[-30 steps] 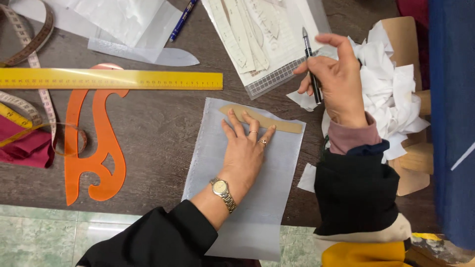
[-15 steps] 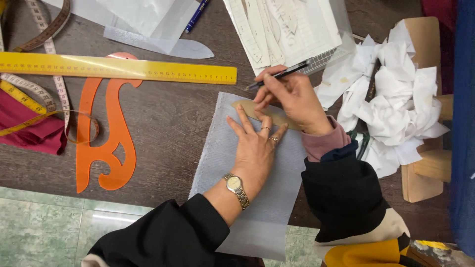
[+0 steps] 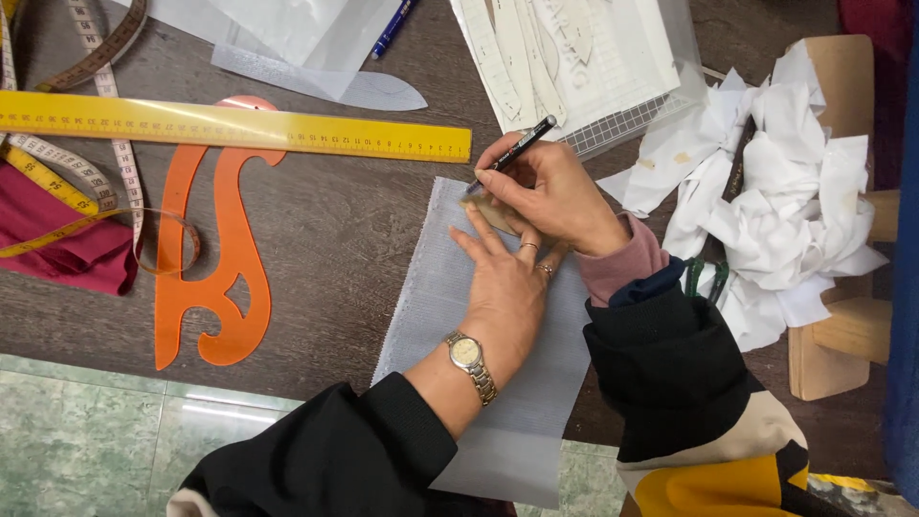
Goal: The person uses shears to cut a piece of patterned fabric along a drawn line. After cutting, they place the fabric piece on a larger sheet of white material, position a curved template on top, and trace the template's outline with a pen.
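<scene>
Grey mesh fabric (image 3: 498,383) lies on the dark table (image 3: 345,239), its long axis running from the near edge away toward the yellow ruler (image 3: 239,129); a small tan pattern piece (image 3: 495,213) sits near its far end, slanting left to right. Left hand (image 3: 503,287) lies open and flat, fingers pinning that piece; right hand (image 3: 555,191), just beyond and touching, grips a black pen (image 3: 512,153), tip pointing down-left at the piece's left end; an orange curve template (image 3: 215,268) lies well apart to the left.
</scene>
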